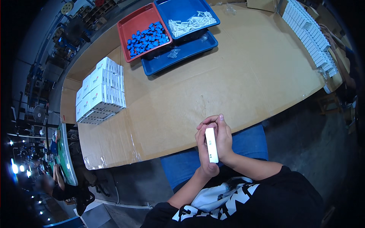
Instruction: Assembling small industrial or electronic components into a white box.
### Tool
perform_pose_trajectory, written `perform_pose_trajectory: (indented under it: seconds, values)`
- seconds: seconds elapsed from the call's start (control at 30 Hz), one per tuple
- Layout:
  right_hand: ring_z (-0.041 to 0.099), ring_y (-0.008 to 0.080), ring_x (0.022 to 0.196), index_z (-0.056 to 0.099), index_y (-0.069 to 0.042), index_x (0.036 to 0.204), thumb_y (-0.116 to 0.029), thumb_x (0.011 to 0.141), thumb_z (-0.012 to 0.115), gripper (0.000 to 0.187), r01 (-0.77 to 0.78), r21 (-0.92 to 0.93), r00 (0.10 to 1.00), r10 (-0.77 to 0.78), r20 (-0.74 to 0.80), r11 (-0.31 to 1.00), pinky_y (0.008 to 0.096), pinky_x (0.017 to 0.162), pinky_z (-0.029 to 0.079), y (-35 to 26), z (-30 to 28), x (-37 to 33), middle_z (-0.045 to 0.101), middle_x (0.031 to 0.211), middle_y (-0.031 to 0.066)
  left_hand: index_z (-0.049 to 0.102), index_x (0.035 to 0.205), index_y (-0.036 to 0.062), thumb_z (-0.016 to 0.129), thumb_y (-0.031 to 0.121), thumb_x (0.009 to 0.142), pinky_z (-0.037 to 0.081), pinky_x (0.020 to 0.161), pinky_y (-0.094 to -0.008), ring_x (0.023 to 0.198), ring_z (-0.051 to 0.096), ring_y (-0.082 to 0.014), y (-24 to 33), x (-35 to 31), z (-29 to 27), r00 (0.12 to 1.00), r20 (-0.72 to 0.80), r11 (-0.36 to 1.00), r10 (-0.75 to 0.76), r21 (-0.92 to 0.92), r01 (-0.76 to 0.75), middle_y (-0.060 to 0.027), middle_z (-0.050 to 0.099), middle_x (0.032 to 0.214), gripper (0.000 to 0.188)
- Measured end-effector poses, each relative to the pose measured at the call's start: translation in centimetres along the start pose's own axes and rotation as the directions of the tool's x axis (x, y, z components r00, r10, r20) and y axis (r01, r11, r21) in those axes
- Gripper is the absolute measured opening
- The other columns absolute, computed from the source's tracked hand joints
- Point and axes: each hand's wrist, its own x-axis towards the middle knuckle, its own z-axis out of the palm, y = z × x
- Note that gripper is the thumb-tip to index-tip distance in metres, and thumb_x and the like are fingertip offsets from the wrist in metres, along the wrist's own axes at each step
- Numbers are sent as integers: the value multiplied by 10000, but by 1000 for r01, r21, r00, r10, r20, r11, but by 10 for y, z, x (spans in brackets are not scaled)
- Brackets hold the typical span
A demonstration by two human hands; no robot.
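A small white box (211, 146) stands on edge between my palms, just over my lap at the table's near edge. From its left side my left hand (202, 146) presses against it, fingers wrapped toward the far end. My right hand (225, 138) closes on it from the other side, thumb pointing up. Fingers of both hands overlap beyond the box, so its far end and broad faces are partly hidden. A narrow side with small dark marks faces up.
Stacked white boxes (100, 93) stand at the table's left. A red tray (125, 38) holds blue parts; a blue tray (178, 36) holds white sticks, above another blue tray (152, 68). More white boxes (308, 36) line the right edge beside another person's arm (338, 45).
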Motion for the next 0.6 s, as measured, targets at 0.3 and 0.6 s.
perform_pose_trajectory:
  seconds: [0.3, 0.6]
  values:
    - [660, 184, 889, 654, 12, 1199, -299, 1141, 408, 401, 568, -378, 822, -524, 222, 731, 315, 810, 530, 11, -8, 39, 695, 972, 106, 250, 1635, 53, 162, 691, 1070, 332, 1213, -396, 1467, 431, -252, 8, 22, 7, 778, -148, 730, -611, -484, 482, -147, 452, 1556, 856]
    - [582, 110, 758, 623, -37, 905, -519, 1130, 336, 605, 19, -145, 940, 32, 339, 989, 252, 700, 478, -6, -21, 22, 615, 824, 50, 447, 1508, 21, 205, 757, 1036, 402, 1146, -346, 1330, 545, -218, 8, 32, -12, 586, -48, 471, -809, -649, 598, -122, 578, 1397, 908]
